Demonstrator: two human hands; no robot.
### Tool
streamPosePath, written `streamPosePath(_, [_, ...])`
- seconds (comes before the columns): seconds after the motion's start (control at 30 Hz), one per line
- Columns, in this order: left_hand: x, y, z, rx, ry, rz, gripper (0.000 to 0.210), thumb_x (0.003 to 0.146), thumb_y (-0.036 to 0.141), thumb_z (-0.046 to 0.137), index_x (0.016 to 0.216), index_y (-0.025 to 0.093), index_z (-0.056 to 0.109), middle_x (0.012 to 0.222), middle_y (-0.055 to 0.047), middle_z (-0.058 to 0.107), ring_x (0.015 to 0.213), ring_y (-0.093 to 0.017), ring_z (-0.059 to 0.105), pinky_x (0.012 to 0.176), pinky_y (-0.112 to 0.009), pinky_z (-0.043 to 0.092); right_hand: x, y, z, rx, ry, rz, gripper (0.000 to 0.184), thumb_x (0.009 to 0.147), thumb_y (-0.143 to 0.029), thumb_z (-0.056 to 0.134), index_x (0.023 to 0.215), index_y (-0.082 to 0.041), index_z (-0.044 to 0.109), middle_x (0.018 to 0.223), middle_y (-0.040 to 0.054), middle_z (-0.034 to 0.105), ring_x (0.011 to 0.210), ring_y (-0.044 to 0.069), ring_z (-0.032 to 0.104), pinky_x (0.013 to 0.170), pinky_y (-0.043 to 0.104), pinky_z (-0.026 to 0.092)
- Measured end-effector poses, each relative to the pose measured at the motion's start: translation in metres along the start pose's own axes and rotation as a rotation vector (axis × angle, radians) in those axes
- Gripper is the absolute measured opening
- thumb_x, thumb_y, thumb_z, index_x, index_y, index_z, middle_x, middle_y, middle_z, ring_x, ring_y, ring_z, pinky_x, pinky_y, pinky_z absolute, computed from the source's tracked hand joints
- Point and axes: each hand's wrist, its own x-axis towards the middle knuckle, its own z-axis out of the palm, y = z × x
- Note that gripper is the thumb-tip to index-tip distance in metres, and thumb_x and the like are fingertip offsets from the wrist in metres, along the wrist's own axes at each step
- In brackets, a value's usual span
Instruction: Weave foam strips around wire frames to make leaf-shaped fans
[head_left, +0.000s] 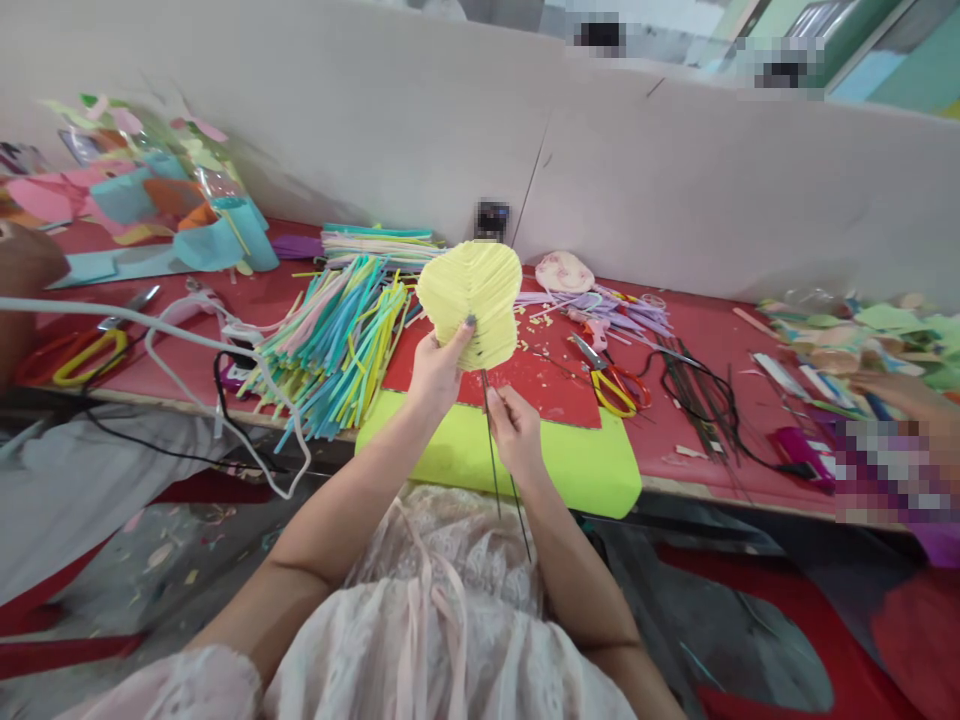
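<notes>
My left hand [441,365] is closed on a pale yellow, leaf-shaped piece [471,280] with pleated ridges, thumb pressed on its face. The piece is held up above the table, and whether it is paper or cloth I cannot tell. Two thin dark stem wires [492,460] hang below it toward my lap. My right hand [516,425] pinches the wires just under the yellow piece. Beneath both hands lie a red board [559,385] and a lime green mat [585,465].
Pastel pipe cleaners [345,340] are heaped left of my hands. Scissors [611,385] and dark wires [694,400] lie to the right. More scissors [97,350] and a white cable [172,320] are at left. Other people's hands [26,255] show at both sides. A pale partition [360,120] stands behind.
</notes>
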Motion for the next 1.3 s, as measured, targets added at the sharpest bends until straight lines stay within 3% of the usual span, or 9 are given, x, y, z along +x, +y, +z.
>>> streamPosePath(0.13, [0.004, -0.002, -0.001, -0.011, 0.020, 0.020, 0.040, 0.060, 0.033, 0.078, 0.094, 0.014, 0.068, 0.108, -0.011, 0.068, 0.109, -0.026, 0.059, 0.096, -0.038, 0.046, 0.006, -0.007, 0.000, 0.489, -0.149, 0.217, 0.032, 0.088, -0.047, 0.047, 0.067, -0.021, 0.045, 0.039, -0.0107, 0.025, 0.033, 0.006, 0.017, 0.036, 0.020, 0.016])
streamPosePath(0.23, [0.007, -0.005, -0.003, -0.016, 0.065, 0.062, 0.040, 0.060, 0.032, 0.078, 0.094, 0.014, 0.068, 0.109, -0.011, 0.067, 0.107, -0.025, 0.061, 0.094, -0.038, 0.047, 0.009, -0.009, 0.002, 0.539, -0.177, 0.256, 0.033, 0.087, -0.049, 0.046, 0.069, -0.022, 0.045, 0.037, -0.0123, 0.020, 0.031, 0.006, 0.013, 0.035, 0.020, 0.016])
streamPosePath(0.33, [0.010, -0.005, -0.004, 0.010, 0.100, 0.128, 0.037, 0.060, 0.033, 0.077, 0.090, 0.014, 0.068, 0.103, -0.010, 0.069, 0.100, -0.023, 0.064, 0.090, -0.037, 0.049, 0.011, -0.010, 0.004, 0.247, -0.095, 0.127, 0.036, 0.089, -0.049, 0.043, 0.067, -0.021, 0.044, 0.041, -0.0095, 0.026, 0.034, 0.007, 0.023, 0.038, 0.020, 0.021])
streamPosePath(0.53, [0.015, -0.002, -0.004, 0.178, 0.132, 0.223, 0.035, 0.063, 0.037, 0.074, 0.088, 0.014, 0.068, 0.094, -0.008, 0.070, 0.092, -0.021, 0.064, 0.082, -0.032, 0.049, 0.013, 0.002, 0.012, -0.721, 0.199, -0.314, 0.028, 0.093, -0.029, 0.038, 0.072, -0.018, 0.053, 0.049, -0.0031, 0.042, 0.044, 0.010, 0.041, 0.047, 0.023, 0.022])
streamPosePath(0.67, [0.019, -0.004, -0.004, 0.211, 0.150, 0.251, 0.036, 0.063, 0.038, 0.074, 0.089, 0.014, 0.068, 0.094, -0.008, 0.070, 0.092, -0.021, 0.064, 0.082, -0.031, 0.049, 0.015, 0.009, 0.016, -0.857, 0.250, -0.400, 0.025, 0.092, -0.024, 0.038, 0.074, -0.017, 0.054, 0.051, -0.0011, 0.046, 0.048, 0.011, 0.044, 0.048, 0.024, 0.021])
streamPosePath(0.8, [0.023, -0.006, -0.005, 0.169, 0.162, 0.231, 0.036, 0.062, 0.036, 0.075, 0.089, 0.014, 0.067, 0.097, -0.009, 0.069, 0.096, -0.021, 0.064, 0.086, -0.033, 0.048, 0.017, -0.001, 0.015, -0.587, 0.198, -0.294, 0.027, 0.093, -0.028, 0.039, 0.069, -0.018, 0.048, 0.051, -0.0043, 0.036, 0.046, 0.009, 0.035, 0.049, 0.023, 0.021])
streamPosePath(1.07, [0.022, 0.001, -0.005, -0.014, 0.125, 0.100, 0.039, 0.058, 0.027, 0.078, 0.093, 0.013, 0.066, 0.101, -0.011, 0.069, 0.102, -0.023, 0.062, 0.094, -0.038, 0.046, 0.023, -0.014, 0.019, 0.539, -0.070, 0.182, 0.034, 0.085, -0.044, 0.052, 0.063, -0.020, 0.044, 0.043, -0.0097, 0.026, 0.036, 0.006, 0.020, 0.037, 0.020, 0.016])
streamPosePath(1.2, [0.022, 0.004, -0.004, -0.021, 0.102, 0.081, 0.038, 0.062, 0.024, 0.077, 0.097, 0.014, 0.066, 0.103, -0.010, 0.069, 0.105, -0.022, 0.062, 0.097, -0.036, 0.044, 0.023, -0.012, 0.022, 0.766, -0.157, 0.283, 0.028, 0.082, -0.043, 0.056, 0.067, -0.021, 0.048, 0.038, -0.0120, 0.022, 0.031, 0.005, 0.014, 0.033, 0.020, 0.014])
streamPosePath(1.3, [0.023, 0.002, -0.004, 0.001, 0.101, 0.093, 0.040, 0.063, 0.025, 0.076, 0.099, 0.014, 0.065, 0.104, -0.010, 0.069, 0.105, -0.022, 0.062, 0.096, -0.036, 0.045, 0.024, -0.013, 0.023, 0.749, -0.133, 0.283, 0.030, 0.081, -0.045, 0.055, 0.066, -0.021, 0.046, 0.039, -0.0121, 0.021, 0.032, 0.005, 0.013, 0.033, 0.020, 0.013])
